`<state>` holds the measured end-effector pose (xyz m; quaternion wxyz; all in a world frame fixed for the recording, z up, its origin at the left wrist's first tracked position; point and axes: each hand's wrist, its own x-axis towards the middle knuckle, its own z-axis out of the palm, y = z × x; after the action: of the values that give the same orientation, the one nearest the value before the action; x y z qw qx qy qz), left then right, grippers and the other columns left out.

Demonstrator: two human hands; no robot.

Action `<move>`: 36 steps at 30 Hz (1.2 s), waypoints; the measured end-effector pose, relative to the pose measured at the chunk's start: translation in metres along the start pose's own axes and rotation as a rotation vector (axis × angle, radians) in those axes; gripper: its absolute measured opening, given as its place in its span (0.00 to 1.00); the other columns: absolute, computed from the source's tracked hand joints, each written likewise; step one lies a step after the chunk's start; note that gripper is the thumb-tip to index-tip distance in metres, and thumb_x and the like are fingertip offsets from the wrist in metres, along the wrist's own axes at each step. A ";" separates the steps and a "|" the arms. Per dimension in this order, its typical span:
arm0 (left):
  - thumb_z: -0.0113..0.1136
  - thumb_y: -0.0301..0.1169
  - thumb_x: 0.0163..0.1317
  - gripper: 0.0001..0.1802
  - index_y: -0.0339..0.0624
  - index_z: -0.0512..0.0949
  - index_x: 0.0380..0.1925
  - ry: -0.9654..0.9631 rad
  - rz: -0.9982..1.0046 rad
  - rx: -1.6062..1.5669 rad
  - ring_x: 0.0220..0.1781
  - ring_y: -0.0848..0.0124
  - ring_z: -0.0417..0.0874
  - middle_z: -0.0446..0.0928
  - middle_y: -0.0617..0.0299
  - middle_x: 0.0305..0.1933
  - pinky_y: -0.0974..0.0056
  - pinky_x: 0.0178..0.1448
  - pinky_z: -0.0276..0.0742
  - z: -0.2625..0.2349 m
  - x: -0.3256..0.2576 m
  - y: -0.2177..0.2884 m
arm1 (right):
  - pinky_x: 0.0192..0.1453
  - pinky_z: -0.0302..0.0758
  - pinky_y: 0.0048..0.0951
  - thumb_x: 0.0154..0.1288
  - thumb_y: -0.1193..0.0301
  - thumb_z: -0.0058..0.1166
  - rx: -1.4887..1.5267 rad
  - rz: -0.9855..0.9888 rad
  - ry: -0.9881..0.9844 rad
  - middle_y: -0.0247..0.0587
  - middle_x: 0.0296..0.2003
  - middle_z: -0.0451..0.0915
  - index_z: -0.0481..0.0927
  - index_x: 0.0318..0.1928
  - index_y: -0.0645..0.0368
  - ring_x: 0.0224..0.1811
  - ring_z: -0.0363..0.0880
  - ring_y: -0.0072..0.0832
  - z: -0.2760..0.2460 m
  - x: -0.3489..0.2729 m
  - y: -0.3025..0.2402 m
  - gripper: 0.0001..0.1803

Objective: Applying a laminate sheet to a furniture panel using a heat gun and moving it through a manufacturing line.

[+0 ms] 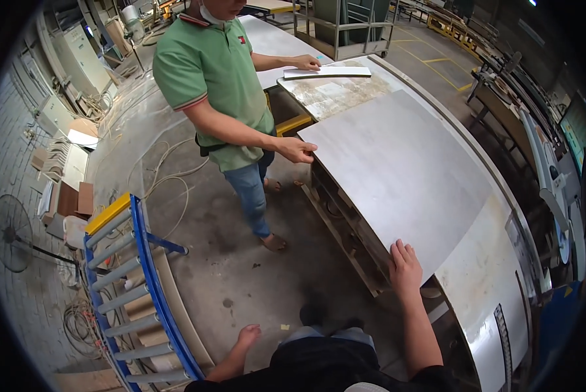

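Note:
A large flat grey panel lies on the worktable to my right. My right hand is at its near corner, fingers over the top face and the palm at the edge; its underside is hidden. My left hand hangs low over the floor on the left, fingers loosely apart, holding nothing. Across from me a person in a green polo shirt pinches the panel's far left corner with one hand. That person's other hand rests near a narrow white strip.
A blue-framed roller conveyor stands at my left, with a fan beyond it. Hoses trail over the concrete floor. Behind the table is a wheeled metal rack. A long rail borders the table's far right side.

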<state>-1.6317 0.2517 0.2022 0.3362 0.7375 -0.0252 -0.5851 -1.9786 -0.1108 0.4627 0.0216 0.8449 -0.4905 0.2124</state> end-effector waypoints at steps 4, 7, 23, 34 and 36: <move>0.52 0.28 0.59 0.20 0.38 0.73 0.53 0.000 0.017 0.005 0.30 0.74 0.77 0.78 0.63 0.34 0.70 0.34 0.73 0.005 0.004 0.012 | 0.59 0.71 0.42 0.50 0.75 0.59 0.004 0.032 0.018 0.45 0.54 0.75 0.76 0.50 0.59 0.55 0.73 0.47 0.003 0.000 0.001 0.22; 0.52 0.29 0.59 0.21 0.37 0.72 0.53 -0.013 0.033 0.051 0.31 0.75 0.76 0.77 0.63 0.34 0.71 0.34 0.73 0.007 0.009 0.024 | 0.58 0.71 0.44 0.48 0.76 0.60 -0.005 0.026 0.054 0.47 0.51 0.76 0.77 0.49 0.60 0.52 0.75 0.49 -0.014 0.004 -0.004 0.23; 0.51 0.31 0.59 0.21 0.39 0.73 0.53 -0.060 0.039 0.119 0.32 0.75 0.76 0.79 0.62 0.39 0.70 0.34 0.71 0.023 0.022 0.023 | 0.61 0.70 0.38 0.49 0.81 0.60 0.162 0.175 0.126 0.51 0.57 0.72 0.75 0.53 0.62 0.59 0.70 0.47 -0.060 -0.063 0.009 0.26; 0.50 0.31 0.62 0.21 0.41 0.71 0.55 -0.065 0.036 0.088 0.34 0.74 0.76 0.77 0.64 0.38 0.68 0.37 0.74 0.024 0.027 0.018 | 0.62 0.68 0.40 0.53 0.83 0.56 0.138 0.163 0.155 0.53 0.57 0.71 0.74 0.54 0.64 0.61 0.68 0.49 -0.049 -0.065 0.009 0.24; 0.50 0.32 0.62 0.21 0.41 0.71 0.55 -0.049 0.022 0.063 0.35 0.74 0.77 0.77 0.64 0.39 0.67 0.37 0.74 0.024 0.028 0.020 | 0.63 0.67 0.41 0.54 0.84 0.54 0.130 0.156 0.169 0.55 0.58 0.70 0.72 0.55 0.65 0.61 0.67 0.51 -0.044 -0.065 0.008 0.25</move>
<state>-1.6367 0.2134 0.1873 0.3186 0.7330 -0.0598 -0.5980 -2.0287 -0.0507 0.4768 -0.0084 0.7829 -0.5364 0.3151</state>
